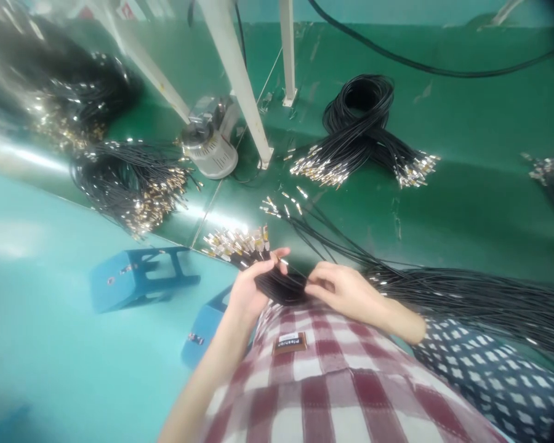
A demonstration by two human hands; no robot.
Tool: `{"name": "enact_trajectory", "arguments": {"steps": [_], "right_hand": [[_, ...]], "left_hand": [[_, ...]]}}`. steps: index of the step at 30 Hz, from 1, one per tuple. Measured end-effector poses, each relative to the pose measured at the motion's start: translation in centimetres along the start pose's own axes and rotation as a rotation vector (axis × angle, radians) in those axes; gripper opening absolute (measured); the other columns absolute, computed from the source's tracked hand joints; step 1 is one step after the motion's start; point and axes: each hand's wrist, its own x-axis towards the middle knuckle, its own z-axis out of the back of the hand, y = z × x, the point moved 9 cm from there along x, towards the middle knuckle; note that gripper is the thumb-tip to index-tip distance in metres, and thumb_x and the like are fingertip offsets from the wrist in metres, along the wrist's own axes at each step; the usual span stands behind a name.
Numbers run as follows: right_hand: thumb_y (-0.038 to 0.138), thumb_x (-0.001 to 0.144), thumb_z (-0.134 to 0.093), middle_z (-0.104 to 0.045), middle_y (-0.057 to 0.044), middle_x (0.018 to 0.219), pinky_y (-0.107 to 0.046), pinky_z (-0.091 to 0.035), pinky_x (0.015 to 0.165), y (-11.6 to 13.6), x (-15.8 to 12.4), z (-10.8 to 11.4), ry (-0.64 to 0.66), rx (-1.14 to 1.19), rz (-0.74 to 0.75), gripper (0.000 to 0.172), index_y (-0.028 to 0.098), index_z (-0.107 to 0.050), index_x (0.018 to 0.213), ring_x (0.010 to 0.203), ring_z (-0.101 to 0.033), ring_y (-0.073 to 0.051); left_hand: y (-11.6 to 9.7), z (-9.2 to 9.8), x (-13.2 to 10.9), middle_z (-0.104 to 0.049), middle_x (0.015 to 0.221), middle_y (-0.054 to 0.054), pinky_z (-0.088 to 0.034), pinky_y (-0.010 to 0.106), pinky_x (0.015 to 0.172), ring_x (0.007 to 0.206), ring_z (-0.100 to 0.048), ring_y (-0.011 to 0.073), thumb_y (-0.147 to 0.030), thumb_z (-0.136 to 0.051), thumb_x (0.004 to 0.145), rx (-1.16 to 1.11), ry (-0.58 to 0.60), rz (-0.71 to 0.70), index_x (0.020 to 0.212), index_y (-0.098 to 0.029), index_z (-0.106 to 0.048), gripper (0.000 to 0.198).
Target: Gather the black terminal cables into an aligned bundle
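My left hand is wrapped round a thick bundle of black cables close to its end. Silver and gold connectors fan out beyond the thumb. At the other side of the bundle, my right hand is closed with thumb and fingertips pinched together against the black cables. Whether it grips one cable or several is too small to tell. A few loose cables with metal ends lie on the green tabletop just past my hands. More long cables stretch away to the right.
A tied coil of cables lies farther back. Another coil and a blurred pile are at left. A grey-white device stands beside white metal posts. Blue stools stand on the floor at lower left.
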Motion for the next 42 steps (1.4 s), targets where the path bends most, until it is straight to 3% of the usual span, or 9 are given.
{"name": "enact_trajectory", "arguments": {"steps": [4, 9, 21, 25, 28, 31, 33, 38, 42], "right_hand": [[0.035, 0.092, -0.049, -0.066, -0.002, 0.075, -0.024, -0.042, 0.062, 0.2, 1.0, 0.6, -0.064, 0.151, -0.015, 0.031, 0.017, -0.068, 0.075, 0.066, -0.056, -0.013], [0.03, 0.091, -0.05, -0.064, 0.0, 0.07, -0.022, -0.04, 0.061, 1.2, 2.0, 2.2, -0.142, 0.206, 0.021, 0.028, 0.017, -0.066, 0.073, 0.064, -0.055, -0.012], [0.029, 0.088, -0.057, -0.062, 0.0, 0.062, -0.022, -0.032, 0.055, 5.3, 5.9, -1.0, 0.061, -0.041, 0.048, 0.033, 0.016, -0.06, 0.058, 0.055, -0.05, -0.01], [0.034, 0.088, -0.058, -0.064, 0.0, 0.063, -0.021, -0.035, 0.052, 3.6, 6.9, -1.5, 0.257, 0.11, -0.012, 0.03, 0.017, -0.067, 0.065, 0.051, -0.052, -0.008], [0.047, 0.087, -0.057, -0.071, -0.003, 0.079, -0.021, -0.043, 0.057, -1.1, 9.3, -0.3, 0.38, 0.251, -0.102, 0.033, 0.017, -0.072, 0.084, 0.058, -0.059, -0.01], [0.047, 0.085, -0.059, -0.071, -0.008, 0.092, -0.024, -0.045, 0.067, -9.5, 12.3, 6.2, -0.11, -0.103, -0.418, 0.034, 0.015, -0.072, 0.086, 0.074, -0.063, -0.015], [0.041, 0.082, -0.064, -0.071, -0.011, 0.095, -0.028, -0.045, 0.071, -12.4, 13.0, 7.8, -0.226, -0.223, -0.498, 0.028, 0.014, -0.071, 0.082, 0.082, -0.064, -0.02], [0.035, 0.091, -0.05, -0.071, -0.003, 0.09, -0.025, -0.044, 0.073, -12.1, 12.2, 6.7, -0.247, -0.19, -0.395, 0.024, 0.02, -0.068, 0.088, 0.079, -0.063, -0.016], [0.04, 0.086, -0.056, -0.068, -0.008, 0.1, -0.029, -0.043, 0.078, -11.9, 11.4, 6.3, -0.327, -0.201, -0.408, 0.025, 0.018, -0.067, 0.092, 0.089, -0.062, -0.02]], "left_hand": [[-0.1, 0.1, 0.0, -0.069, 0.104, 0.014, -0.052, 0.028, 0.066, 0.066, -0.061, 0.015, -0.015, -0.066, 0.065, -0.018, -0.002, -0.001, 0.066, -0.011, -0.069, 0.005], [0.3, 0.4, 0.5, -0.071, 0.084, 0.011, -0.053, 0.029, 0.068, 0.066, -0.062, 0.0161, -0.016, -0.068, 0.067, -0.03, 0.008, 0.041, 0.072, -0.011, -0.071, 0.008], [-0.1, 1.9, 0.8, -0.074, 0.08, 0.009, -0.056, 0.027, 0.066, 0.07, -0.067, 0.0188, -0.014, -0.077, 0.062, -0.058, -0.228, 0.015, 0.08, -0.01, -0.073, 0.018], [0.0, 1.4, 1.2, -0.074, 0.088, 0.012, -0.056, 0.03, 0.062, 0.073, -0.068, 0.0221, -0.015, -0.077, 0.06, -0.014, -0.173, 0.068, 0.078, -0.008, -0.072, 0.019], [0.2, 2.0, 1.4, -0.073, 0.088, 0.012, -0.056, 0.034, 0.075, 0.083, -0.068, 0.0248, -0.015, -0.077, 0.06, -0.058, -0.199, 0.067, 0.075, -0.008, -0.071, 0.017], [0.4, 2.2, 1.6, -0.069, 0.074, 0.007, -0.052, 0.037, 0.089, 0.084, -0.067, 0.0235, -0.017, -0.075, 0.064, -0.097, -0.183, 0.058, 0.074, -0.01, -0.07, 0.012], [0.3, 1.6, 1.7, -0.063, 0.065, 0.003, -0.049, 0.038, 0.092, 0.073, -0.065, 0.0189, -0.017, -0.072, 0.068, -0.092, -0.106, 0.042, 0.073, -0.01, -0.068, 0.009], [-0.1, 0.5, 1.8, -0.052, 0.058, 0.0, -0.05, 0.031, 0.079, 0.059, -0.054, 0.0122, -0.013, -0.067, 0.07, -0.1, -0.059, 0.006, 0.069, -0.01, -0.064, 0.004], [-0.4, -0.2, 1.8, -0.049, 0.058, 0.0, -0.049, 0.03, 0.074, 0.058, -0.052, 0.0127, -0.012, -0.068, 0.067, -0.079, -0.05, -0.001, 0.067, -0.011, -0.062, 0.006]]}}
